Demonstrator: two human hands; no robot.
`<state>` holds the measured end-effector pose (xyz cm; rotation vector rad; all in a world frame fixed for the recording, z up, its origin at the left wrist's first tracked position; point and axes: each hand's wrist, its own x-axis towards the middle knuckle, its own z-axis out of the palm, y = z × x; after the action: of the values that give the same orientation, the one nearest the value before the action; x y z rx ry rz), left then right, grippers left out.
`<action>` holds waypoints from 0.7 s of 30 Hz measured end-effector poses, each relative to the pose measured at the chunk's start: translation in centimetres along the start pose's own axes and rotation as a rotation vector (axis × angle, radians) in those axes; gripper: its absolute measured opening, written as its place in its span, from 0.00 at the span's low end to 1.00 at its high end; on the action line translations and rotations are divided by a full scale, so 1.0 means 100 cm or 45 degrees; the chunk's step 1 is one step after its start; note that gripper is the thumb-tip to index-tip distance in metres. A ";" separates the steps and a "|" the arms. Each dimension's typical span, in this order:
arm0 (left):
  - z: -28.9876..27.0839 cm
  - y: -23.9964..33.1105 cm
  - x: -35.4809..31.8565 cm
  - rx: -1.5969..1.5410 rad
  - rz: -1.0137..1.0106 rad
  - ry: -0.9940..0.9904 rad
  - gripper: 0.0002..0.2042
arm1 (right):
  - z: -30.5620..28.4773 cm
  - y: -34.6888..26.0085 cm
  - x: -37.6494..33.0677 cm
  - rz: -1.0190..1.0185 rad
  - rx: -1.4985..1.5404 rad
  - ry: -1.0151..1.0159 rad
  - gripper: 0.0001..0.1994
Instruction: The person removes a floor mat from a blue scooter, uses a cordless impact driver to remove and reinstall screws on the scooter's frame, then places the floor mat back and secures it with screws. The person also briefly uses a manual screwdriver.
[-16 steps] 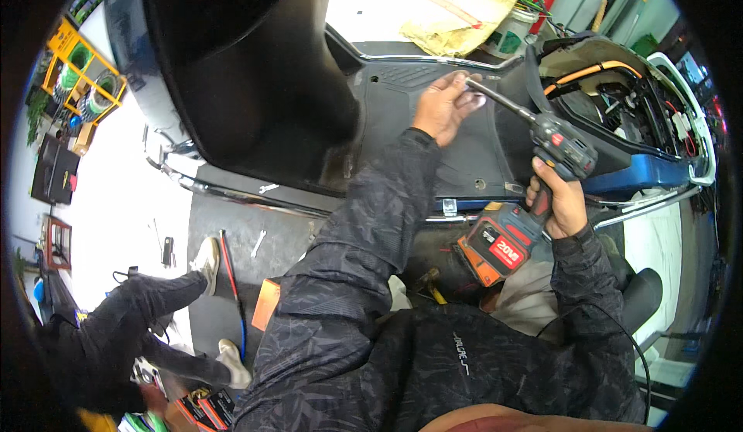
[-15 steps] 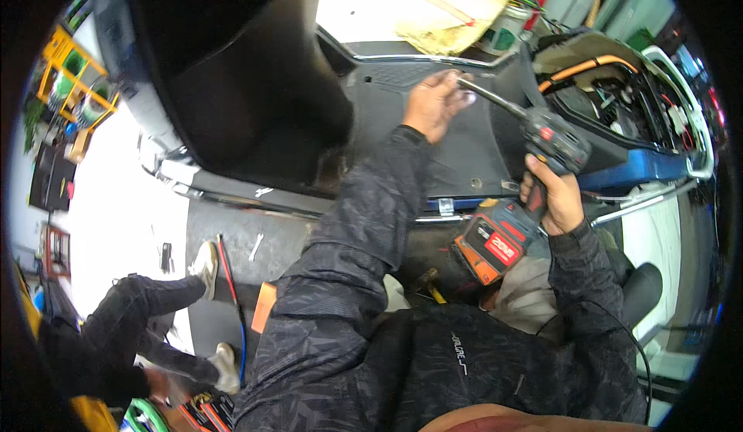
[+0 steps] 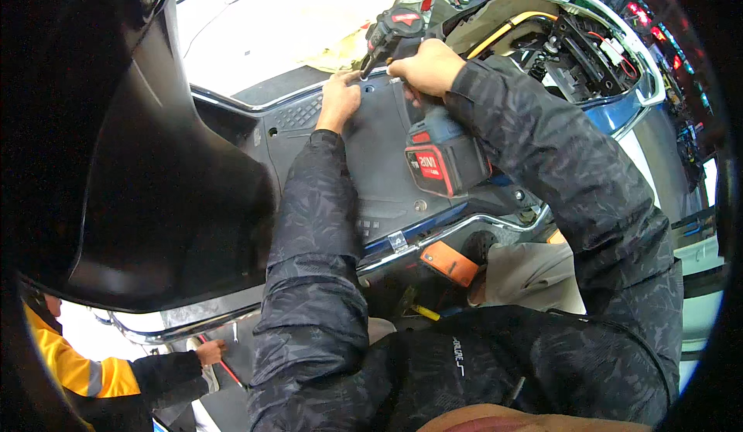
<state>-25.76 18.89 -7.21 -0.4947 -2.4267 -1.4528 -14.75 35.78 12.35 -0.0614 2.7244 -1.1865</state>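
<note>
The right hand (image 3: 427, 66) was wrapped around the grip of a cordless drill (image 3: 422, 107) — blocky red-and-black battery below — its bit tip down on the ribbed grey plastic floor panel (image 3: 379, 161). The left hand (image 3: 340, 99) pinched its fingers at that tip.

We see the scooter's dark grey plastic footboard (image 3: 379, 161) — our left hand (image 3: 338, 101) rests flat on it.

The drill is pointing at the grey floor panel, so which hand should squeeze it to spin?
Probably the right hand: it already wraps the drill by its handle. The left hand only rests on the grey panel beside the drill's tip, steadying it.
</note>
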 end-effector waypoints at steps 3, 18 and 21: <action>0.026 -0.028 0.009 0.259 0.174 -0.052 0.22 | -0.003 0.008 0.029 -0.119 -0.155 -0.123 0.15; 0.070 -0.021 -0.005 0.580 -0.028 0.040 0.23 | -0.011 0.044 0.060 0.280 -0.041 0.000 0.17; 0.081 -0.022 -0.004 0.561 -0.106 0.104 0.22 | -0.019 0.048 0.070 0.276 -0.028 -0.114 0.15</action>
<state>-26.76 25.04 -12.89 -0.2321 -2.6167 -0.8977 -21.85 39.70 9.11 0.1700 2.5887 -1.0663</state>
